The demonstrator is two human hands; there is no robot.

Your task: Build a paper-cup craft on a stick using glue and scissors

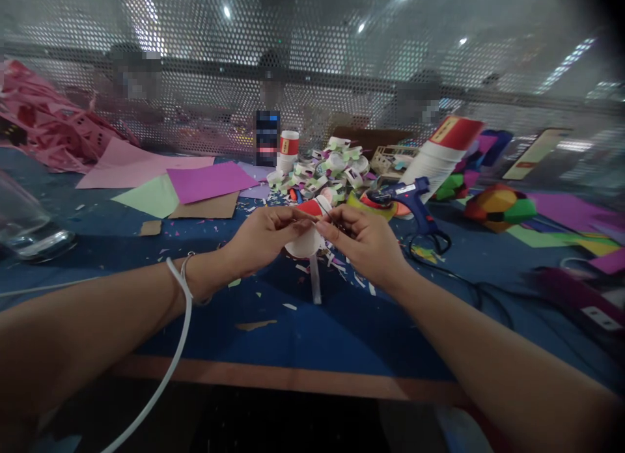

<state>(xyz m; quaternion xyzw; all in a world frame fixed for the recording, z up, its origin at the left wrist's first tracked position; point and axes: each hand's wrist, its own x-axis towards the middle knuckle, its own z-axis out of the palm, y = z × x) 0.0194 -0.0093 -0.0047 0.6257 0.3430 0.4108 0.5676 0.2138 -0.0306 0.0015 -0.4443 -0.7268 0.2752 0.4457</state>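
Over the blue table, a small red-and-white paper cup [303,246] is tilted with its white end toward me. The closed fingers of my left hand [266,238] grip it from the left, thumb and index at its upper edge. My right hand [364,241] pinches at the same edge from the right, and the fingertips of both hands nearly meet. Any small piece between the fingertips is too hidden to make out. Below the cup, a clear stick [316,280], like a glue stick, lies on the table among paper scraps.
Behind the cup is a heap of cut paper pieces [336,166]. A blue glue gun [415,199] with a black cord stands to the right, near stacked paper cups [439,153]. Coloured sheets [209,181] and a clear glass [29,225] are left. A phone [267,137] stands behind.
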